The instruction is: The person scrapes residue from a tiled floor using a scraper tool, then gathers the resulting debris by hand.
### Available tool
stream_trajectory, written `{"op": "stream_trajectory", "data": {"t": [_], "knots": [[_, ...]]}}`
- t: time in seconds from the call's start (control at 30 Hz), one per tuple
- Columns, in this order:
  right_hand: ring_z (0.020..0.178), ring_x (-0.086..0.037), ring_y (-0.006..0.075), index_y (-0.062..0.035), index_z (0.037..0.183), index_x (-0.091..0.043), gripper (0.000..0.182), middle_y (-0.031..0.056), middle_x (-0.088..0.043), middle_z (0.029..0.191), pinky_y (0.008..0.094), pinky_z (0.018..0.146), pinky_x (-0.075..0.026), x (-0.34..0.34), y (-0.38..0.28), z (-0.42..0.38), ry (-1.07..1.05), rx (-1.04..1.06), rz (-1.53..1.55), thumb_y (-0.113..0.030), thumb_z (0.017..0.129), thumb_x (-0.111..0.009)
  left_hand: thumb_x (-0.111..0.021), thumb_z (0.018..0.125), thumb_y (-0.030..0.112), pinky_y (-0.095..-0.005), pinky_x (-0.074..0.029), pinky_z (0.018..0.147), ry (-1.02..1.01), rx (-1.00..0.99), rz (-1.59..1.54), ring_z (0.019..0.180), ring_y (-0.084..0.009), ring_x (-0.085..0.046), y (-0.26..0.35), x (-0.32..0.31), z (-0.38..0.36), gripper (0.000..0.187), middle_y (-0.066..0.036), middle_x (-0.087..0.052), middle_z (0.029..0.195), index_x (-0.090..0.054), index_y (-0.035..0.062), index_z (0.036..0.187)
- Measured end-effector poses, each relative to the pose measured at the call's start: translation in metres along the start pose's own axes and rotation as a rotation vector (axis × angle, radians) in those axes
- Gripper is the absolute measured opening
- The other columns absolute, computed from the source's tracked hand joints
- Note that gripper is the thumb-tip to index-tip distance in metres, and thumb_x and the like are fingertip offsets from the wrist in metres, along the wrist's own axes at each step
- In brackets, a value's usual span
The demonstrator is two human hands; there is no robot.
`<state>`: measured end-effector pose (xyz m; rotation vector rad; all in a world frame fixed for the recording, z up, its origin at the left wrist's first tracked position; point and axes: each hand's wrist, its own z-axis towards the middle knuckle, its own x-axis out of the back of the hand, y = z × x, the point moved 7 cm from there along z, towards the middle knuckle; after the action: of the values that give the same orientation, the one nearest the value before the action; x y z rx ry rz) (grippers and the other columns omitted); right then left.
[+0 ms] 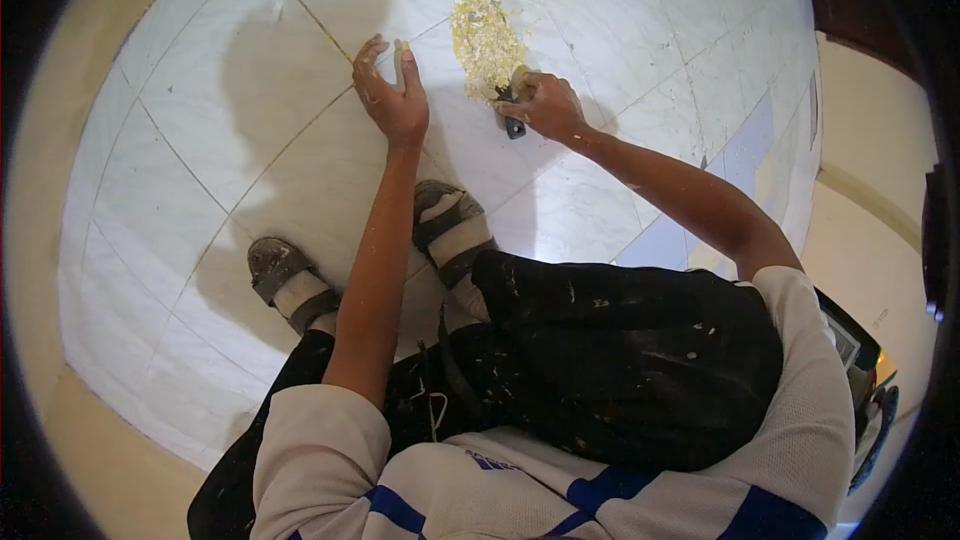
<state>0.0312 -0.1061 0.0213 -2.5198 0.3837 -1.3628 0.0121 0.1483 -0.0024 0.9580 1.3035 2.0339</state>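
- Planting weight evenly on the dark, dusty strapped sandal (pixel 280 275) left of centre should steady the crouch on the white marble-look tile floor (pixel 180 270).
- Left hand (pixel 391 95), upper centre-left of the frame: thumb and fingers apart, gripping nothing clearly visible. Placed beside the flakes, it could hem them in, well clear of the tool's front edge.
- Crumbly patch of yellow and whitish flakes (pixel 485 35), upper centre: its near edge meets the tool. Short strokes from that edge would likely scatter less than long sweeps; whether the flakes are loose or stuck, I cannot tell.
- Black-handled hand tool (pixel 515 127), probably a scraper, at the patch's lower end: its blade cannot be made out. A low, flat angle should spare the tiles.
- Right hand (pixel 545 105), just right of the patch: fingers clamped around the black handle. Firm, even pressure seems best.
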Motion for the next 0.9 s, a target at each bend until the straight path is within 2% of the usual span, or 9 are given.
{"op": "stream_trajectory", "data": {"t": [0.17, 0.27, 0.37, 0.5, 0.57, 0.67, 0.7, 0.9], "knots": [[0.073, -0.075, 0.0242, -0.0047, 0.087, -0.070, 0.040, 0.0131, -0.074, 0.077, 0.0382, 0.069, -0.058, -0.004, 0.002, 0.000, -0.066, -0.036, 0.192, -0.039, 0.081, -0.089, -0.067, 0.102, 0.020, -0.0466, -0.042, 0.109, -0.019, 0.016, 0.029, 0.125, -0.0332, -0.055, -0.001, 0.000, -0.001, 0.032, -0.017, -0.060, 0.130, -0.057, 0.0005, 0.125], [0.067, -0.074, 0.0219, -0.0031, 0.086, -0.069, 0.038, 0.0126, -0.074, 0.074, 0.0356, 0.063, -0.058, -0.005, 0.003, 0.001, -0.024, 0.028, 0.220, -0.035, 0.082, -0.089, -0.067, 0.103, 0.021, -0.0465, -0.043, 0.108, -0.027, 0.030, 0.032, 0.124, -0.0332, -0.056, 0.002, 0.001, -0.001, 0.033, -0.018, -0.060, 0.130, -0.057, 0.0000, 0.126], [0.065, -0.074, 0.0208, -0.0029, 0.085, -0.069, 0.033, 0.0109, -0.074, 0.073, 0.0349, 0.061, -0.059, -0.003, -0.004, -0.005, -0.054, -0.017, 0.272, -0.030, 0.083, -0.088, -0.068, 0.102, 0.021, -0.0459, -0.043, 0.108, -0.030, 0.049, 0.032, 0.123, -0.0328, -0.056, 0.001, 0.000, -0.001, 0.035, -0.018, -0.060, 0.129, -0.057, -0.0006, 0.127], [0.068, -0.075, 0.0212, -0.0024, 0.085, -0.070, 0.035, 0.0111, -0.075, 0.076, 0.0347, 0.064, -0.060, -0.005, 0.000, -0.007, -0.028, 0.002, 0.270, -0.031, 0.082, -0.089, -0.068, 0.102, 0.022, -0.0450, -0.043, 0.108, -0.027, 0.127, 0.006, 0.122, -0.0322, -0.057, -0.003, -0.001, -0.002, 0.036, -0.017, -0.061, 0.127, -0.058, -0.0012, 0.128], [0.069, -0.075, 0.0218, -0.0015, 0.086, -0.071, 0.038, 0.0121, -0.076, 0.078, 0.0348, 0.065, -0.060, -0.006, 0.001, -0.005, -0.012, 0.019, 0.333, -0.034, 0.081, -0.090, -0.068, 0.102, 0.021, -0.0449, -0.043, 0.108, -0.024, 0.086, 0.060, 0.122, -0.0322, -0.057, 0.001, -0.002, -0.001, 0.033, -0.017, -0.062, 0.126, -0.059, -0.0009, 0.126], [0.070, -0.076, 0.0230, -0.0006, 0.088, -0.072, 0.040, 0.0132, -0.077, 0.081, 0.0352, 0.066, -0.060, -0.006, 0.004, -0.002, 0.095, 0.103, 0.192, -0.035, 0.080, -0.090, -0.067, 0.103, 0.020, -0.0452, -0.043, 0.108, -0.016, 0.041, 0.067, 0.122, -0.0323, -0.057, -0.002, -0.001, -0.002, 0.029, -0.016, -0.062, 0.125, -0.060, -0.0002, 0.122], [0.070, -0.076, 0.0234, 0.0000, 0.087, -0.073, 0.038, 0.0141, -0.077, 0.080, 0.0358, 0.065, -0.059, -0.003, 0.000, -0.003, 0.126, 0.124, 0.250, -0.034, 0.081, -0.090, -0.067, 0.103, 0.019, -0.0453, -0.043, 0.108, -0.014, 0.033, 0.053, 0.122, -0.0324, -0.058, 0.000, -0.001, -0.001, 0.027, -0.016, -0.063, 0.125, -0.060, 0.0001, 0.121], [0.065, -0.074, 0.0203, 0.0015, 0.086, -0.072, 0.040, 0.0125, -0.076, 0.074, 0.0344, 0.063, -0.058, 0.000, -0.008, -0.004, 0.019, 0.058, 0.269, -0.034, 0.082, -0.088, -0.066, 0.103, 0.019, -0.0456, -0.042, 0.109, -0.021, 0.018, 0.043, 0.123, -0.0326, -0.057, 0.001, -0.001, -0.002, 0.024, -0.016, -0.063, 0.126, -0.060, 0.0019, 0.118]]}}
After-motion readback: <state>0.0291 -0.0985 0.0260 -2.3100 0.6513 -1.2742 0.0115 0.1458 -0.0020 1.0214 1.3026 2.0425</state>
